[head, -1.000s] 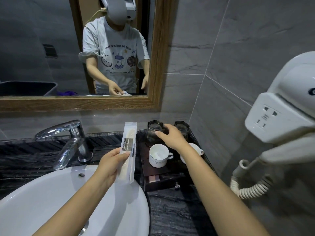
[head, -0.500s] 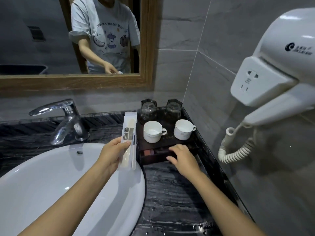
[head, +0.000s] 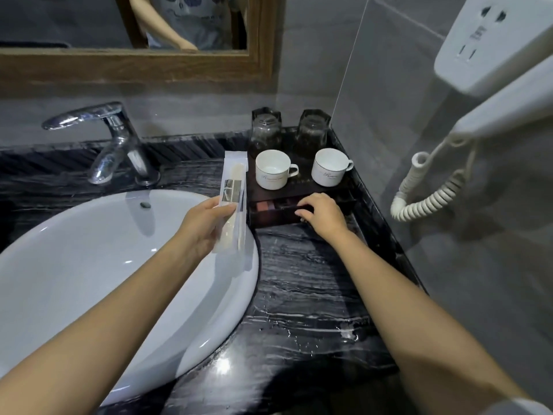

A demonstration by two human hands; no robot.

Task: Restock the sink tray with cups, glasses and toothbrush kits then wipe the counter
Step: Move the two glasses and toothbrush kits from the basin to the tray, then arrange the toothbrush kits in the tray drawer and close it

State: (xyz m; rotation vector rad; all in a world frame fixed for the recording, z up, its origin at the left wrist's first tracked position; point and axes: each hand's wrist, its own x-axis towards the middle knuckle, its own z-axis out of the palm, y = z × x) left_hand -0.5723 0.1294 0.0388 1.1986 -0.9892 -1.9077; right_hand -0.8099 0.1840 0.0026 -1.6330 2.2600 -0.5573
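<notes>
My left hand [head: 206,224] holds a toothbrush kit [head: 232,202] in a clear packet, upright, just left of the dark tray [head: 353,181]. The tray stands in the counter's far right corner. Two glasses [head: 265,131] [head: 312,133] stand upside down at its back, and two white cups [head: 273,173] [head: 328,170] stand upright in front of them. My right hand [head: 321,212] grips the front of the tray's small drawer [head: 275,209], which is pulled partly out and shows small packets inside.
A white basin [head: 89,265] fills the left, with a chrome tap [head: 119,145] behind it. The black marble counter [head: 299,295] has water drops on it. A wall hair dryer [head: 493,70] with a coiled cord [head: 425,199] hangs at the right. A wood-framed mirror [head: 134,64] is on the wall.
My right hand left the glass at the tray's back and came down to the drawer front. The drawer is now slightly further out. My left hand keeps the kit in place.
</notes>
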